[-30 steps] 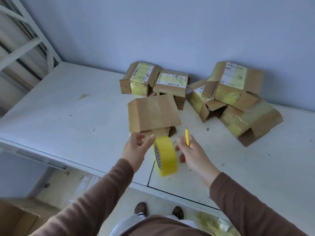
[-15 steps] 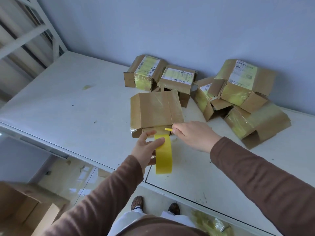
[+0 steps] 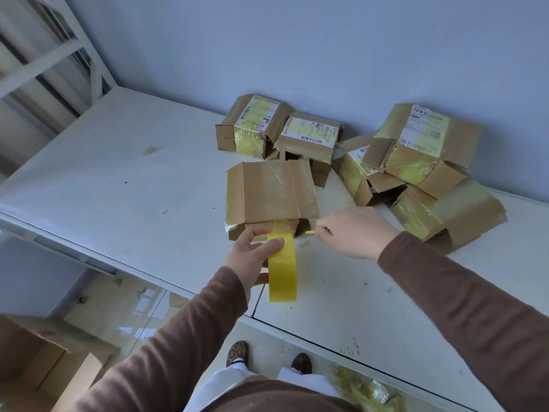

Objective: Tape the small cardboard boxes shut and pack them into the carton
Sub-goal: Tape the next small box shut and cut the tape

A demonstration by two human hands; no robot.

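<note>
A small cardboard box [image 3: 269, 193] lies on the white table [image 3: 118, 179], its near end facing me. My left hand [image 3: 252, 254] grips a roll of yellow tape [image 3: 282, 267] held on edge just in front of that end, with a strip running from the roll onto the box. My right hand [image 3: 355, 231] is closed on a thin yellow cutter [image 3: 310, 233], its tip at the right side of the strip. A large open carton [image 3: 32, 364] stands on the floor at lower left.
Several more small boxes [image 3: 416, 144] with yellow tape and labels are piled against the blue wall behind and to the right. A white shelf frame [image 3: 44, 63] rises at far left. Crumpled yellow tape [image 3: 365, 388] lies on the floor near my feet.
My left hand brought the roll up to the box's near end and laid a strip on it. My right hand swung the cutter from upright down to the strip's right side.
</note>
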